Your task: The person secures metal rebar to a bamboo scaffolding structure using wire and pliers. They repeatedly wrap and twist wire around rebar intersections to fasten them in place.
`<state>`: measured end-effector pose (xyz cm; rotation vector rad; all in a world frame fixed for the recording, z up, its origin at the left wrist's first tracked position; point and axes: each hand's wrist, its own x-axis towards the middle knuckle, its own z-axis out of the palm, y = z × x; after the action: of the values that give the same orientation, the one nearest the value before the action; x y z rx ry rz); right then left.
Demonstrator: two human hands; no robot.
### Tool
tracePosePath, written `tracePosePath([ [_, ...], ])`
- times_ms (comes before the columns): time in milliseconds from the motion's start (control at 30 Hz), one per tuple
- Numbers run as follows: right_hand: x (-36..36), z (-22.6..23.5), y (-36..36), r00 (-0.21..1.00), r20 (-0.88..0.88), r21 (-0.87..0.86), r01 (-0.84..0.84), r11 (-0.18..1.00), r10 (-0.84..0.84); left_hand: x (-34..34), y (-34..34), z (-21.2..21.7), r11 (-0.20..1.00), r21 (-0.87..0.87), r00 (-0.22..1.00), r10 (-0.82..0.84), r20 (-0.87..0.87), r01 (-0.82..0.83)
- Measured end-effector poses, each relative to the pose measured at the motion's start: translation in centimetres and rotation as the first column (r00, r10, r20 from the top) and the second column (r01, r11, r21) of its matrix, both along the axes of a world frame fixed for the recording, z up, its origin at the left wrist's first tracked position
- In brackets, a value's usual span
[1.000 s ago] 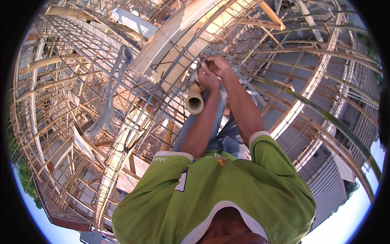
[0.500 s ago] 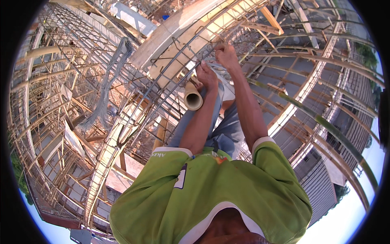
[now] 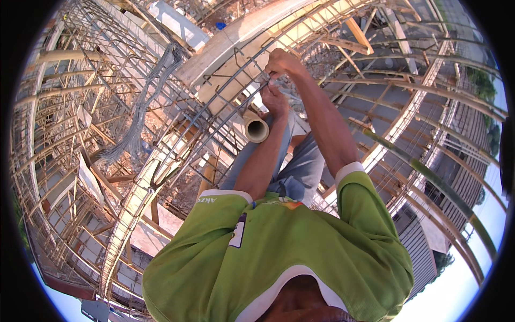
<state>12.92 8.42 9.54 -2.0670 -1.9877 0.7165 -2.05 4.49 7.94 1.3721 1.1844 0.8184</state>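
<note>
Right at upper centre, both bare hands are brought together beside a long cage of thin, dark grey steel bars (image 3: 213,100). The right hand (image 3: 284,63) is set higher in the frame, the left hand (image 3: 275,100) just below it, and the fingertips are nearly met. On the right hand the fingers are curled well in; on the left they are partly bent, the thumb raised. Whether anything thin is pinched there cannot be told.

And here is the key relation: the cage is laid to the left of the fingers, its long axis slanted from upper right to lower left. The near bars are almost reached by both hands; neither can be called clearly nearer. Just below the left hand, the open end of a hollow, tan bamboo pole (image 3: 256,129) is seen. A loose, silvery bundle of thin wire (image 3: 140,107) is draped at left of frame, well apart.

As for writing, white lettering is carried on the left sleeve of the bright green, white-trimmed shirt (image 3: 300,247), with a pale, dark-edged patch (image 3: 237,231) on the chest; no label is made out on the steel.
</note>
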Motion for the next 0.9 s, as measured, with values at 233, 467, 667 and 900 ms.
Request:
tracePosePath([
  [233, -1.0, 0.2, 1.3, 0.918, 0.128, -0.344, 0.397, 0.851, -0.376, -0.1, -0.6, 0.0, 0.997, -0.027, 0.997, -0.076, -0.016, 0.076],
  [467, -6.6, 9.8, 3.6, 0.867, 0.356, -0.330, 0.467, 0.820, -0.350, -0.3, -0.3, -1.9, 0.985, 0.155, 0.997, -0.078, -0.002, 0.078],
  [667, -5.6, 10.3, 3.9, 0.802, 0.279, -0.471, 0.593, 0.653, -0.528, -0.1, -0.4, -0.7, 0.998, 0.036, 0.998, -0.052, -0.030, 0.054],
  [900, -5.8, 9.2, 2.8, 0.691, 0.151, -0.496, 0.671, 0.551, -0.706, 0.5, -0.9, -0.8, 0.993, -0.108, 0.996, -0.042, 0.077, 0.050],
])
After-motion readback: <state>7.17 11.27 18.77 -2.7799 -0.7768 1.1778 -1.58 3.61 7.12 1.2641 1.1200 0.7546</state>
